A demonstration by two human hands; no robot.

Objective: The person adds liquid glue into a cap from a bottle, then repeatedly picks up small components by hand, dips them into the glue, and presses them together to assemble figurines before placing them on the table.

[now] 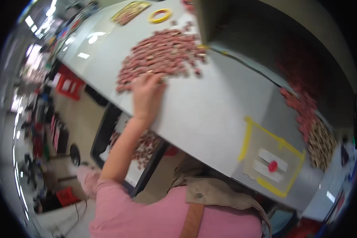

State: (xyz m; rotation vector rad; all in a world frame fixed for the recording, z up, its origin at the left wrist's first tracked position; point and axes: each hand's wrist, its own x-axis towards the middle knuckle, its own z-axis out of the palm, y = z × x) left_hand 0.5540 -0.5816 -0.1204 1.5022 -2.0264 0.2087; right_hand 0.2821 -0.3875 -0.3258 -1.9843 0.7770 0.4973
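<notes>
My left hand [147, 93] reaches over the white table [202, 111] to the near edge of a spread of small reddish-pink pieces [162, 51]. Its fingers curl down among the nearest pieces, and a small pale bit shows beside the fingertips. Blur hides what exactly is pinched there. The pieces lie close together in rough rows, a few pale ones among them, with loose ones at the right side. My right hand is out of the picture.
Beyond the spread lie a yellow tape roll [160, 16] and a yellow-edged tray [114, 18]. A dark-rimmed tray [150, 170] of pieces sits below the table edge. Rightward are a yellow-taped sheet [252, 156] with a red disc [273, 166], red pieces [305, 113], tan pieces [320, 142] and a grey partition [204, 23].
</notes>
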